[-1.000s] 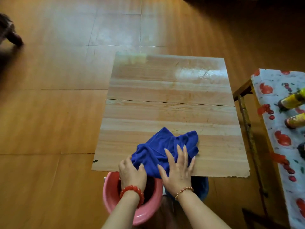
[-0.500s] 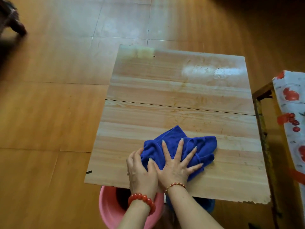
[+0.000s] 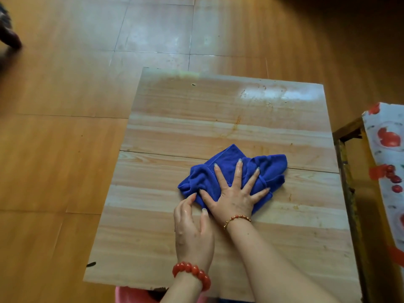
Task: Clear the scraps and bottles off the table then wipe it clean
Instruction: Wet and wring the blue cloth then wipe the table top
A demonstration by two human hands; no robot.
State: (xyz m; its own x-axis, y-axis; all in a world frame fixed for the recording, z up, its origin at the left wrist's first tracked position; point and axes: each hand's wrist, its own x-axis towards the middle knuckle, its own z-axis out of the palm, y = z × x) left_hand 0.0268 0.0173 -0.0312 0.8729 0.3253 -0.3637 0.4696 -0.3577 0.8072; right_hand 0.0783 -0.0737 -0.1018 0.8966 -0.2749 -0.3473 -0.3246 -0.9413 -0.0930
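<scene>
Both hands and the blue cloth (image 3: 231,177) have travelled up the table (image 3: 153,215) from its near edge since a second ago, and the cloth now sits near the table's middle, across the seam between the two boards. Right hand (image 3: 235,199) lies flat on the cloth, fingers (image 3: 239,171) spread wide toward twelve o'clock, palm pressing down rather than gripping; a thin beaded bracelet (image 3: 237,219) circles its wrist. Left hand (image 3: 193,228) rests at seven o'clock from the cloth, loosely curled, holding nothing, its fingertips touching the cloth's near-left edge. A chunky red bead bracelet (image 3: 192,274) sits on that wrist. Orange-brown stains mark the far half of the tabletop, with a glossy patch toward one o'clock. At the table's near edge a sliver of a pink basin (image 3: 129,295) shows below it. At three o'clock stands another table draped in a fruit-print cover (image 3: 384,149), apart from this one.
</scene>
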